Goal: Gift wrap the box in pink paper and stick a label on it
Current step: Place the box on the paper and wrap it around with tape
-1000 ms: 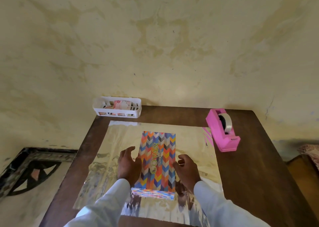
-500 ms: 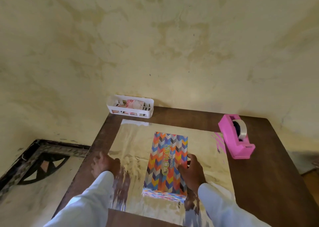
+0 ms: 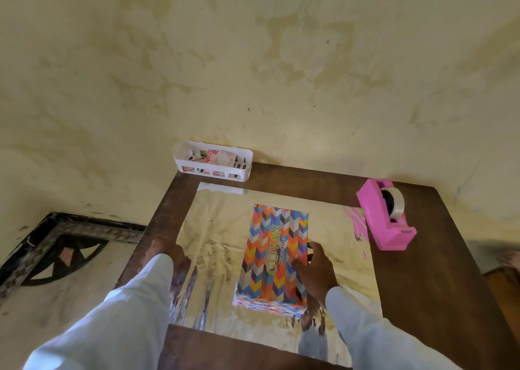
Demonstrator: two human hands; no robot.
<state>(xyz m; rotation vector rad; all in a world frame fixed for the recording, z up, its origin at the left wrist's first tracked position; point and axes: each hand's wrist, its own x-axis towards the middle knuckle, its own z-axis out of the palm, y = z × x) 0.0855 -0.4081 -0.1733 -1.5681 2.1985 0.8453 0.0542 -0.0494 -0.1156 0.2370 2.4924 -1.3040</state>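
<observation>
1. The wall (image 3: 253, 60), mottled yellow plaster, fills the far half of the view; a patterned floor (image 3: 56, 257) with a dark border lies left of the brown wooden surface (image 3: 422, 299).
2. The wrapping paper (image 3: 219, 229) lies flat on the surface with its shiny silver underside up; pink shows only at its far right edge. Being slick and creased, it could slide or tear if pulled unevenly.
3. The box (image 3: 274, 254), chevron-patterned, sits right of the sheet's centre. If it shifts while the paper is folded, the overlap could come out lopsided.
4. The pink tape dispenser (image 3: 387, 217) stands far right, just beside the paper; the white basket (image 3: 213, 162) of cards, probably the labels, sits at the far left corner.
5. The right hand (image 3: 316, 268) rests open against the box's right side, steadying it.
6. The left hand (image 3: 166, 253) lies at the paper's left edge; its grip is blurred and I cannot tell its state.
</observation>
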